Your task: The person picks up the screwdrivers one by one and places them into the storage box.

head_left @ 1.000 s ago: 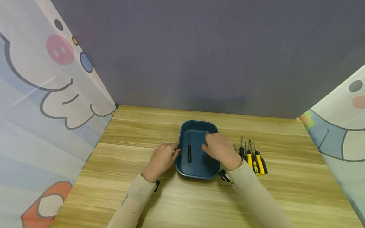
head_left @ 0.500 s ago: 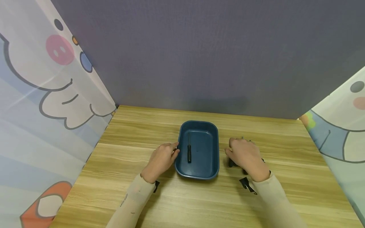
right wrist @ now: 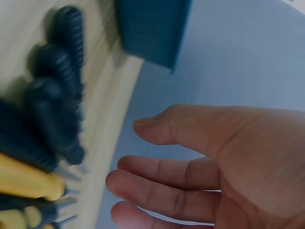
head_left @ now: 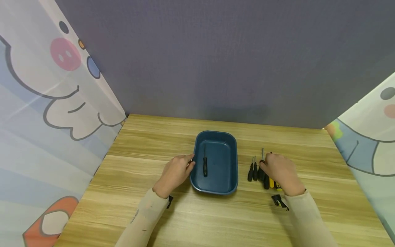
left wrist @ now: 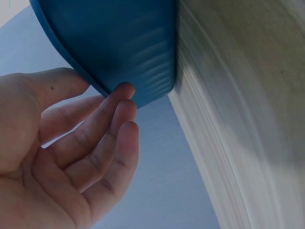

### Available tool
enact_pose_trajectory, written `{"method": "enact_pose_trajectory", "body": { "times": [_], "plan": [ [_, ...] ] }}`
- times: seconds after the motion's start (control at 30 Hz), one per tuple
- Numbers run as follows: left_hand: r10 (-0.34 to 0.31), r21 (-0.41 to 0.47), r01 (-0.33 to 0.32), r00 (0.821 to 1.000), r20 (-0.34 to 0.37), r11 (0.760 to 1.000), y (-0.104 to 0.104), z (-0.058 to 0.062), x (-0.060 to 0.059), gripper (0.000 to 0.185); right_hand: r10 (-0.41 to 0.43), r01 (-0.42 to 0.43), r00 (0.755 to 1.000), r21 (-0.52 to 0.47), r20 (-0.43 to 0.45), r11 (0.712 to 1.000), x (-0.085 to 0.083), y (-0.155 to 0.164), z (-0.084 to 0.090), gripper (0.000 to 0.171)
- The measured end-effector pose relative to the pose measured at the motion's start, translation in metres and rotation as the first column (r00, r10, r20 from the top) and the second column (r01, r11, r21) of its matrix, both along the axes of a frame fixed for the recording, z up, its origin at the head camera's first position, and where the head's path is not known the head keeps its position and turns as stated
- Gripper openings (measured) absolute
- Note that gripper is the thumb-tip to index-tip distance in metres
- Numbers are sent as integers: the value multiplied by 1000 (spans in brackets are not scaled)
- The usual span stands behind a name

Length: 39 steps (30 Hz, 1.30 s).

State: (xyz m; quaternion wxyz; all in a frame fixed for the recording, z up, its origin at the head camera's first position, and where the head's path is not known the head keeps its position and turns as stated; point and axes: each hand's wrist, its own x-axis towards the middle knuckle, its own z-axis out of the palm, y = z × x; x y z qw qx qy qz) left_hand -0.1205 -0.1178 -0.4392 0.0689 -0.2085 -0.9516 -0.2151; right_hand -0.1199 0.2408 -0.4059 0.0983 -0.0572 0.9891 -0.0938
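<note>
Blue plastic tray (head_left: 232, 185) sits mid-counter, left hand (head_left: 174, 173) touching its left rim, fingers relaxed. Right hand (head_left: 281, 172) hovers open over the black-and-yellow screwdrivers (head_left: 255, 171), holding nothing; a careless grab (they lie packed) could scatter them.

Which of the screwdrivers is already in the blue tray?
The black-handled screwdriver lying alone in the blue tray; the others lie in a row on the table.

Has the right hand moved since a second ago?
Yes. The right hand has moved rightward, from over the blue tray to the row of screwdrivers on the table.
</note>
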Motion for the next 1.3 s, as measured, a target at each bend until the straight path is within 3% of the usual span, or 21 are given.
{"method": "enact_pose_trajectory", "body": {
  "times": [0.2, 0.43, 0.73, 1.3],
  "plan": [
    [-3, 9, 4, 1000, -17, 1000, 0, 1, 1, 33, -38, 37, 996, 10, 76, 999, -3, 8, -15, 38],
    [-6, 13, 7, 1000, -30, 1000, 0, 0, 1, 32, -67, 66, 995, 10, 80, 998, -9, 11, -28, 42],
    [-5, 10, 5, 1000, -20, 1000, 1, 1, 1, 32, -118, 115, 986, 31, 121, 993, -15, 8, -31, 50],
    [-7, 22, 8, 1000, -26, 1000, 0, 0, 1, 32, -118, 114, 986, 37, 115, 993, -18, 6, -35, 50]
  ]
}}
